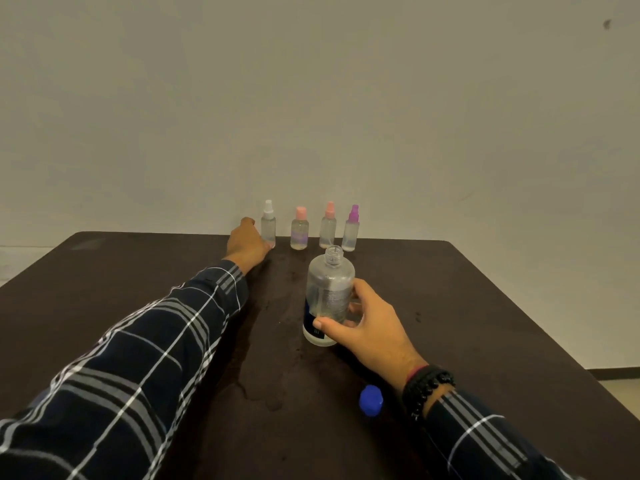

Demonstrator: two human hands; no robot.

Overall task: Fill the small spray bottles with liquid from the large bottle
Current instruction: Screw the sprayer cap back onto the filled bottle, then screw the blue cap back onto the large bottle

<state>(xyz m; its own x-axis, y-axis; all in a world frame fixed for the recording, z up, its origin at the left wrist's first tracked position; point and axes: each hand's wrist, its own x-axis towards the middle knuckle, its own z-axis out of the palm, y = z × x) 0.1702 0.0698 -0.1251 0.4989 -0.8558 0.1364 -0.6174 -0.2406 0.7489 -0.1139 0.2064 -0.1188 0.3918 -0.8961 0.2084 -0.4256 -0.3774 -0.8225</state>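
Two plaid-sleeved arms extended over the dark table (502, 306). Nearest to us, a blue cap (371, 400) lay on the tabletop just beside our right wrist, which carried a black bead bracelet (427, 382). Wet patches (263, 396) marked the surface between the arms. Farther forward, our right hand (367, 323) grasped the large bottle (329, 296), with the thumb across its lower front and the fingers wrapped round its right side. This bottle stood upright on the table near the centre, its neck uncapped. Beyond it, our left hand (247, 244) touched the base of the white-capped spray bottle (268, 225). We could not tell whether those fingers closed round it. Three further small bottles stood in the same row at the far edge, against the wall (311, 98): a pink-capped bottle (299, 233), a pink-topped spray bottle (328, 228) and a purple-topped spray bottle (351, 232).
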